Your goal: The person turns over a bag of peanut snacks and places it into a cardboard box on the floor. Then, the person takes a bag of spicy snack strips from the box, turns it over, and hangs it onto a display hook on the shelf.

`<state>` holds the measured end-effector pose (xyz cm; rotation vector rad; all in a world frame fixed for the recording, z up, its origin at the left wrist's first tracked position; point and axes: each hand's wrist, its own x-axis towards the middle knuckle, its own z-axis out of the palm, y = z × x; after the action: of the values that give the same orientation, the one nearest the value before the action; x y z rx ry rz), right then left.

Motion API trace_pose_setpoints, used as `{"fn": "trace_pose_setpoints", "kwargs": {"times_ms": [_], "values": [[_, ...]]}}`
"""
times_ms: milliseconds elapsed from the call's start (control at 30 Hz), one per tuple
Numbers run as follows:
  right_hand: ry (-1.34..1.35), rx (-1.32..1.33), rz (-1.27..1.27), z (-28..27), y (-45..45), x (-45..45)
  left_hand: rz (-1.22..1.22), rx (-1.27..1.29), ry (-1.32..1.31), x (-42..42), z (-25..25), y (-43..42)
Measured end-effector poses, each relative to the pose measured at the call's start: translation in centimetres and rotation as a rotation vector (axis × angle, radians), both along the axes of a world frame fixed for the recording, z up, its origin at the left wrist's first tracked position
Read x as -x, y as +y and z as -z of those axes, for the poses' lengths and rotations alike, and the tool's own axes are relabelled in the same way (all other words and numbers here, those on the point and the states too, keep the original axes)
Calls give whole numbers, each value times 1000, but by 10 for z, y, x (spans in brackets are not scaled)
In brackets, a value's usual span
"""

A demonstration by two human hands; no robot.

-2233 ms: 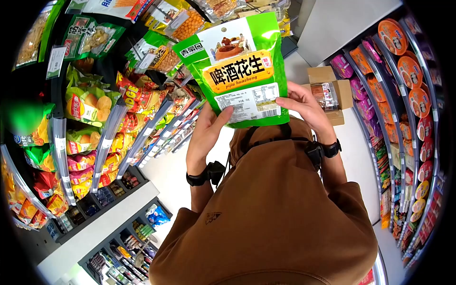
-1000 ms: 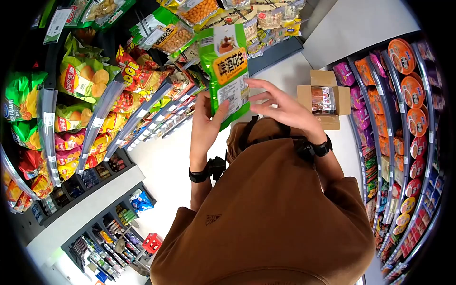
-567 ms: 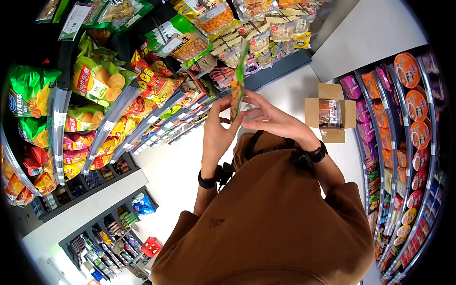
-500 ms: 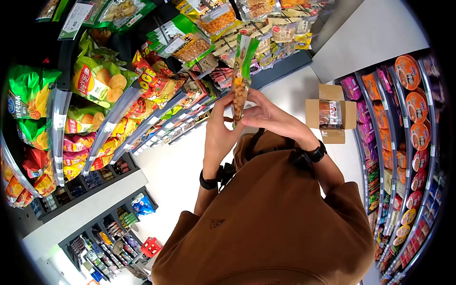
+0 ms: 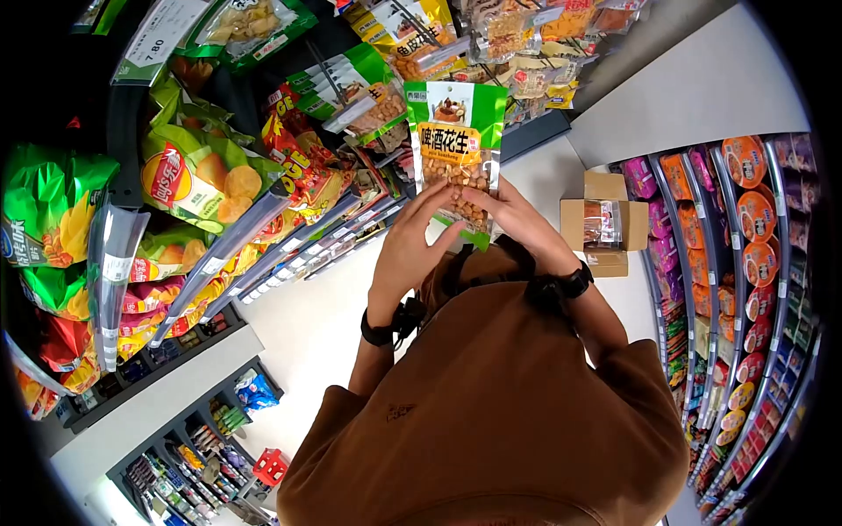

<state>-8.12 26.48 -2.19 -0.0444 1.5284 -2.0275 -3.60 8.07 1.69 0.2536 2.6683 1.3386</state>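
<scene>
A bag of peanuts [image 5: 449, 163] with a green and white top and a clear lower part is upright in front of me, its printed front facing me. My left hand [image 5: 409, 250] is at its lower left, fingers on the lower part and thumb stretched toward the bottom edge. On the lower right, my right hand [image 5: 526, 230] grips the bag with the thumb across its front; the other fingers are mostly hidden. Behind it to the left, similar green-topped peanut bags [image 5: 360, 92] hang on a rack hook.
Potato chip bags [image 5: 206, 180] fill the shelves at left. More snack packets [image 5: 517, 39] hang at the top. An open cardboard box [image 5: 572, 223] with packets inside stands on the floor to the right. Instant noodle bowls [image 5: 759, 219] line the right shelves. A red basket [image 5: 270, 466] is at lower left.
The peanut bag has turned from edge-on to showing its full printed front. Both hands have shifted slightly lower on it, and the left thumb has spread away from the fingers.
</scene>
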Motion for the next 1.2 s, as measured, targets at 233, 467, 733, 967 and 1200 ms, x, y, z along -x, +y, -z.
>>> {"fn": "trace_pose_setpoints", "kwargs": {"times_ms": [233,467,733,967,1200], "values": [[-117,-66,-133,9,-19,20,85,75,-84,23,6,-42],[-170,-142,-179,13,-43,34,1,56,-106,26,18,-83],[-156,-121,-198,9,-55,40,-129,110,-124,20,40,-117],[-229,-112,-214,22,-72,48,-174,13,-207,3,45,-134],[-217,-89,-190,26,-80,61,-157,-52,-218,5,46,-138]]}}
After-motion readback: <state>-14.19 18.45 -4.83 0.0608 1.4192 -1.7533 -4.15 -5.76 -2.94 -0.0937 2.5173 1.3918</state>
